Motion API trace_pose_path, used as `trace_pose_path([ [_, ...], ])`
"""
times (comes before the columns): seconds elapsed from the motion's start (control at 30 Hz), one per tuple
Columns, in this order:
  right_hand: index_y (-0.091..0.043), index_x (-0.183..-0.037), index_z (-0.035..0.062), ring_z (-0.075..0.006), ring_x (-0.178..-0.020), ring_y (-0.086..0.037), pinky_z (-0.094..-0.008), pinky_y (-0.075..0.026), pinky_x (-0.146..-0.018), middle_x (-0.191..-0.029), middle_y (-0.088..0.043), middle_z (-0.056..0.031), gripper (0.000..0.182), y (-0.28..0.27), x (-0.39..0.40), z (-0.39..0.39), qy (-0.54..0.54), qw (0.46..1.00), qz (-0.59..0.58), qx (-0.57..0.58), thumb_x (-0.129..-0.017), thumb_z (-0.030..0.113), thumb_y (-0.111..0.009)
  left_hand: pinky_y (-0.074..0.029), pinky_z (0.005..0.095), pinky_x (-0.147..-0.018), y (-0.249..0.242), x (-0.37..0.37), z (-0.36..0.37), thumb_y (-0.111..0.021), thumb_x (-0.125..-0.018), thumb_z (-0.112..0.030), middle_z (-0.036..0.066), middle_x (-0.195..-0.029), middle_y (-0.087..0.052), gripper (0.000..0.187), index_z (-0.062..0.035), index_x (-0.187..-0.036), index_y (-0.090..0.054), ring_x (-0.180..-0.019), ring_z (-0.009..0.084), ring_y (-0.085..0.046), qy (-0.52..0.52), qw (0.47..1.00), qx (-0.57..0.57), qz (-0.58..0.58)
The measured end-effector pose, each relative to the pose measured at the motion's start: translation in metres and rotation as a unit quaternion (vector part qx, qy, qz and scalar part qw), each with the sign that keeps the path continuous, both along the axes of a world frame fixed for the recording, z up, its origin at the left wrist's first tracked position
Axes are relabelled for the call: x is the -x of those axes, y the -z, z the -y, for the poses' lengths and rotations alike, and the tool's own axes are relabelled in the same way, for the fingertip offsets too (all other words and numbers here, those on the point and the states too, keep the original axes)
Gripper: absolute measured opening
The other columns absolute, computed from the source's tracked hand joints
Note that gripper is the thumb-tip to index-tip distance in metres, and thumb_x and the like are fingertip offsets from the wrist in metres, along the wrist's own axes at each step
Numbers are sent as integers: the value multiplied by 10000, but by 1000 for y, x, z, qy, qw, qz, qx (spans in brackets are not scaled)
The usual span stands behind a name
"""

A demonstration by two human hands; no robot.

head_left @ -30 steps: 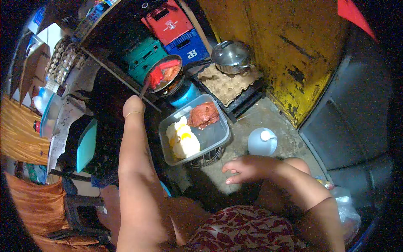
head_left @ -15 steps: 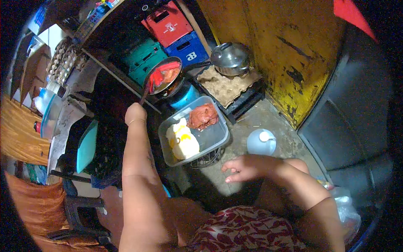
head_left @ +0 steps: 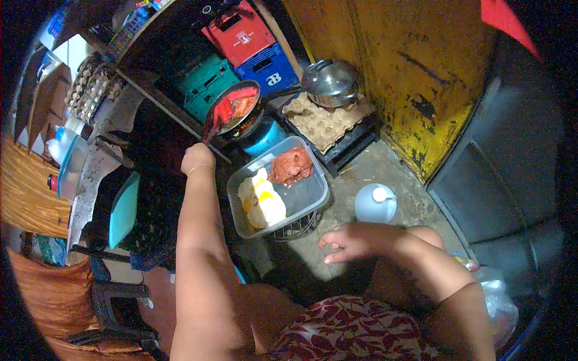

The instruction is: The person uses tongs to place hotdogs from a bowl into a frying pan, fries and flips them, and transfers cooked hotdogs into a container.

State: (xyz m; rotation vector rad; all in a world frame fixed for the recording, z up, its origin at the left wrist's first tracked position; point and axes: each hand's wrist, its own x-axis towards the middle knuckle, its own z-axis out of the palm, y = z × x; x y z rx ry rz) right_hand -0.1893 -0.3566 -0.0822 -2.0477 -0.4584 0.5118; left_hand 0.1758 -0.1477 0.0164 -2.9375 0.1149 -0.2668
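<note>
Up ahead my left hand (head_left: 197, 159) is clamping the handle of a red spatula (head_left: 218, 116), its blade lying in the frying pan (head_left: 236, 106) just beyond my fist. Nearer me, my right hand (head_left: 352, 240) is hovering open-fingered beside the clear tub (head_left: 310, 198).

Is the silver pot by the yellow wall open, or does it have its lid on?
Lid on. The silver pot wears a shiny domed lid with a handle on top, hiding what's inside.
</note>
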Motion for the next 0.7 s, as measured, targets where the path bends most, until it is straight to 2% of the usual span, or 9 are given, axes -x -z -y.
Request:
trace_pose_path([
  [0.2, -524, -1297, 35, -326, -1137, -606, -423, -477, -945, -1230, -601, -201, 581, -10, 1, 4, 7, 1000, -15, -10, -932, 482, -595, -555, 470, -862, 7, -10, 6, -489, -945, -170, 201, -1160, -676, 300, -50, -1091, -721, -1085, 340, -663, -2, 1000, 6, -16],
  [0.27, -519, -1305, 43, -324, -1147, -602, -420, -472, -952, -1242, -599, -200, 585, -9, 1, 6, 6, 1000, -21, -22, -933, 489, -590, -564, 437, -810, 8, -22, -2, -554, -918, -178, 204, -1041, -710, 263, -37, -1055, -730, -1012, 307, -696, 33, 999, 32, -9],
  [0.3, -519, -1305, 43, -324, -1147, -602, -420, -472, -952, -1242, -599, -200, 585, -8, 1, 7, 6, 999, -22, -22, -933, 489, -590, -564, 437, -810, 5, -27, -4, -554, -918, -178, 204, -1041, -710, 263, -37, -1055, -730, -1012, 307, -696, 34, 999, 32, -10],
  [0.37, -514, -1311, 48, -325, -1159, -596, -418, -468, -959, -1250, -597, -203, 592, -8, 1, 6, 8, 999, -31, -24, -933, 497, -588, -558, 426, -754, 0, -36, -8, -630, -871, -170, 214, -937, -720, 235, -13, -1013, -733, -912, 324, -718, 11, 993, 94, -76],
  [0.43, -513, -1312, 49, -326, -1163, -594, -417, -467, -962, -1254, -595, -204, 596, -10, 0, 6, 5, 999, -36, -24, -932, 502, -589, -550, 430, -732, -13, -16, -2, -670, -840, -156, 217, -908, -719, 223, -4, -991, -734, -841, 366, -717, -40, 979, 168, -109],
  [0.5, -512, -1314, 50, -327, -1168, -591, -416, -465, -966, -1258, -594, -204, 601, -10, 0, 7, 2, 999, -41, -24, -930, 506, -590, -548, 435, -752, -9, -21, -6, -652, -848, -151, 215, -915, -718, 221, 5, -981, -732, -864, 388, -707, -70, 947, 284, -137],
  [0.53, -512, -1313, 49, -329, -1170, -590, -417, -465, -968, -1259, -593, -206, 605, -9, 0, 7, 0, 999, -38, -29, -928, 509, -592, -548, 435, -752, -8, -22, -8, -652, -848, -151, 215, -915, -718, 221, 5, -981, -732, -864, 388, -707, -70, 947, 284, -136],
  [0.6, -511, -1313, 47, -330, -1172, -588, -418, -464, -971, -1260, -592, -207, 610, -8, 1, 6, -2, 999, -36, -35, -926, 511, -595, -549, 436, -794, -10, -22, -11, -637, -851, -142, 220, -956, -714, 223, -2, -998, -728, -927, 379, -698, -7, 991, 119, -54],
  [0.7, -513, -1308, 44, -329, -1169, -589, -419, -463, -973, -1258, -591, -210, 614, -6, 1, 5, 1, 999, -31, -20, -924, 518, -592, -540, 449, -846, -5, -13, -13, -619, -855, -134, 227, -1025, -702, 224, -10, -1009, -725, -996, 382, -676, 13, 995, 103, 8],
])
